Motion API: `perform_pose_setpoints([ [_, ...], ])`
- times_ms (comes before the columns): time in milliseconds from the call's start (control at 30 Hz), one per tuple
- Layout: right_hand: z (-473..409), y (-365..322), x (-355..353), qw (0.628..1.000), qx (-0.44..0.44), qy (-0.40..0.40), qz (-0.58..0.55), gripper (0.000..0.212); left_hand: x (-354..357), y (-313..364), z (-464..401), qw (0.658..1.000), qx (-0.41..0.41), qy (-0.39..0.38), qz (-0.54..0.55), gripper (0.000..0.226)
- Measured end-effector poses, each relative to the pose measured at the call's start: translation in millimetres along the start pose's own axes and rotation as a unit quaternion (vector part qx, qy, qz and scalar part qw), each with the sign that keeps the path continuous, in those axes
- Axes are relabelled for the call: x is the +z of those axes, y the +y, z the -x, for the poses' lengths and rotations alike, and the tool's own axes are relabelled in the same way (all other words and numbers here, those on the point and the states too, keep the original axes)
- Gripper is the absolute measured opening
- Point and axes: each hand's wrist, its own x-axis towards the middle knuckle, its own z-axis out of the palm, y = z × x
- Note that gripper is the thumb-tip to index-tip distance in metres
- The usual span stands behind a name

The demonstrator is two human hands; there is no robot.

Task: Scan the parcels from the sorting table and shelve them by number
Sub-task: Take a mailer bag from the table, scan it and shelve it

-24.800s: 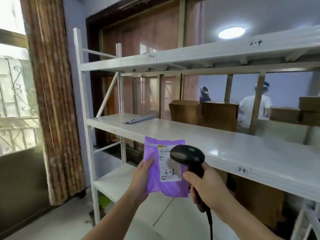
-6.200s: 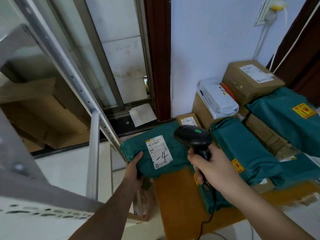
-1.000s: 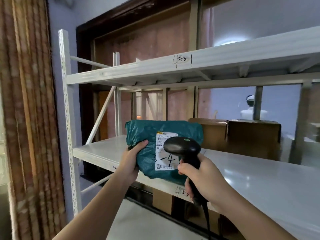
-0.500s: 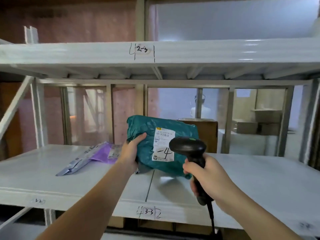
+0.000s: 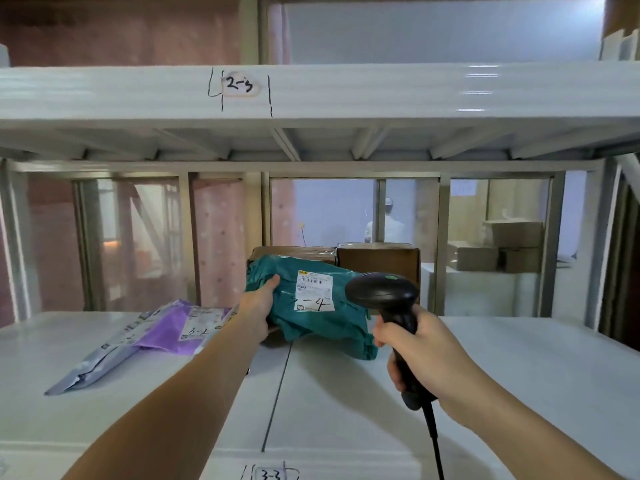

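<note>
My left hand grips the left end of a green plastic parcel. Its white label ends in a handwritten "-4". The parcel's lower edge touches the white shelf board, whose front edge is marked "3-3". My right hand holds a black corded barcode scanner upright just right of the parcel, the scanner head overlapping the parcel's right end.
A purple parcel and a grey flat mailer lie on the shelf to the left. Two brown cartons stand behind the green parcel. The shelf above is marked "2-3". A person stands far off behind the rack.
The green parcel has moved forward and down onto the shelf, farther from me. The scanner stays beside it. My view has come closer to the rack.
</note>
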Motion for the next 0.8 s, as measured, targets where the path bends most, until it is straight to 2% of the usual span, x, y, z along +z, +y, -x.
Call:
perform_pose_setpoints([
  [100, -6, 5, 1, 1.0, 0.0, -0.003, -0.004, 0.009, 5, 0, -8, 0.998, -0.011, 0.004, -0.057, 0.034],
  [167, -8, 8, 0, 1.0, 0.0, -0.003, -0.005, 0.008, 6, -3, -15, 0.997, -0.008, 0.009, -0.078, 0.035],
  [300, -12, 12, 0, 1.0, -0.001, -0.001, -0.002, 0.008, 8, -10, -27, 0.988, 0.057, 0.087, -0.113, 0.069],
  [367, -13, 13, 0, 1.0, 0.004, -0.002, 0.001, 0.01, 7, -15, -35, 0.982, 0.092, 0.095, -0.136, 0.08],
  [500, -13, 11, 4, 1.0, 0.007, -0.008, -0.003, 0.01, 3, -32, -50, 0.98, 0.071, 0.068, -0.172, 0.07],
  [800, -2, 10, 5, 1.0, 0.015, -0.009, 0.006, 0.009, -5, -43, -45, 0.962, 0.083, 0.125, -0.227, 0.079],
])
